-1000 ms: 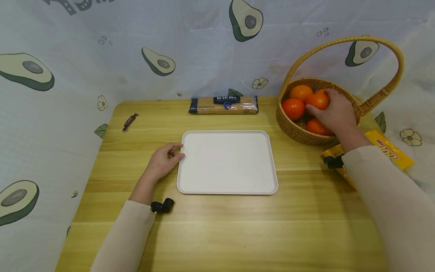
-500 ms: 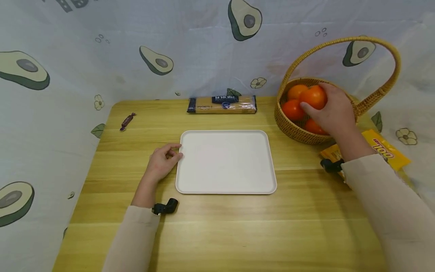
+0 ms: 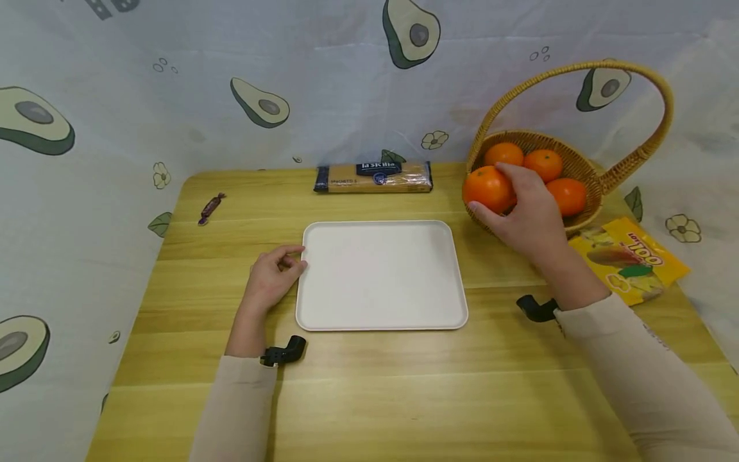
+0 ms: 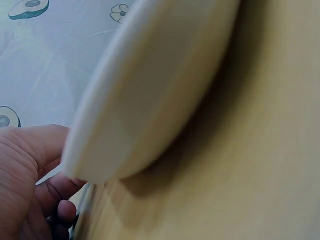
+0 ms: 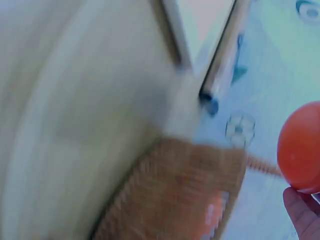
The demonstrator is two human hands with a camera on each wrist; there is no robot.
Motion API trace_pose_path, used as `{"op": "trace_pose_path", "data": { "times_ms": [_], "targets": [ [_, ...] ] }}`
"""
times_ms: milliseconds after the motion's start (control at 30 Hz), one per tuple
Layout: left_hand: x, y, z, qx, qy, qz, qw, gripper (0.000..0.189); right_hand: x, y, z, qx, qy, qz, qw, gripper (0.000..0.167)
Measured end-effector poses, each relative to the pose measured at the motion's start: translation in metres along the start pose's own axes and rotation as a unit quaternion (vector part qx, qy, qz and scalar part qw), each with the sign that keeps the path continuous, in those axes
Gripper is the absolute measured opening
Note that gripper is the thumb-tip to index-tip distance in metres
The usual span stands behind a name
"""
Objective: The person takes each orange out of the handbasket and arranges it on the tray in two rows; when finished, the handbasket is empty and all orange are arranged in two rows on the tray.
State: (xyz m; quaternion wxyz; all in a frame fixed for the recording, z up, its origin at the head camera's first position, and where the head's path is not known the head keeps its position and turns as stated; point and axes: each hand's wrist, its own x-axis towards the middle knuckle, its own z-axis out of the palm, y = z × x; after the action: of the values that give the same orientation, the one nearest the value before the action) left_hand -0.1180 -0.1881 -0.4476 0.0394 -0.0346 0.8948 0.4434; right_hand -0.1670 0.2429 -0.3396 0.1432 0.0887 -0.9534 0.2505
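White tray [image 3: 381, 276], rectangular, lying on a wood-grained desk [image 3: 404, 398]. One orange-coloured fruit [image 3: 489, 188], round and smooth, held beyond and to the right of the tray, overlapping in the head view the tray-side rim of a handled wicker basket [image 3: 576, 168]. Right hand [image 3: 528, 215]: grip closed round this fruit, thumb at its near side, fingers over its far side; the fruit sits out at the fingertips on the tray-facing side of the palm. Left hand [image 3: 271, 277]: at the tray's left rim, index finger and thumb touching it, slightly apart, the other fingers loosely curled; that grip has hold of nothing. Other fruits [image 3: 544, 165], three plainly visible inside the basket, itself right of and beyond the tray. Yellow printed pouch [image 3: 629, 256], flat, well to the tray's right. Spaghetti packet [image 3: 373, 178], blue-ended, lying lengthwise just beyond the tray. Wrapped candy [image 3: 212, 208], dark, beyond and left of the tray. Avocado-print cloth [image 3: 329, 77], hanging behind the tray. Right wrist view: partly blurred.
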Motion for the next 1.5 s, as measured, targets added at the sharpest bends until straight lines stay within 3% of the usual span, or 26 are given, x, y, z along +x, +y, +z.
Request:
{"op": "trace_pose_path", "data": {
  "times_ms": [400,767,1000,1133,1333,1500],
  "targets": [
    [-0.003,-0.003,-0.001,-0.018,0.008,0.010,0.9997,0.032,-0.032,-0.058,0.066,0.101,-0.068,-0.041,0.9918,0.073],
    [-0.001,-0.004,0.000,-0.025,0.010,0.024,0.9994,0.032,-0.044,-0.108,0.115,0.192,-0.161,0.036,0.9673,0.079],
    [-0.002,-0.002,-0.001,-0.011,0.009,0.015,0.9998,0.033,-0.042,-0.137,0.141,0.276,-0.152,0.042,0.9482,0.075],
    [-0.002,-0.001,-0.001,-0.007,0.010,0.014,0.9998,0.034,-0.037,-0.150,0.154,0.304,-0.137,0.035,0.9422,0.075],
    [0.000,-0.002,0.001,-0.011,0.004,0.006,0.9999,0.034,-0.030,-0.160,0.172,0.326,-0.114,0.042,0.9376,0.076],
    [0.000,-0.002,0.001,-0.013,0.002,-0.009,0.9999,0.033,-0.025,-0.162,0.179,0.321,-0.121,0.049,0.9380,0.075]
  ]
}}
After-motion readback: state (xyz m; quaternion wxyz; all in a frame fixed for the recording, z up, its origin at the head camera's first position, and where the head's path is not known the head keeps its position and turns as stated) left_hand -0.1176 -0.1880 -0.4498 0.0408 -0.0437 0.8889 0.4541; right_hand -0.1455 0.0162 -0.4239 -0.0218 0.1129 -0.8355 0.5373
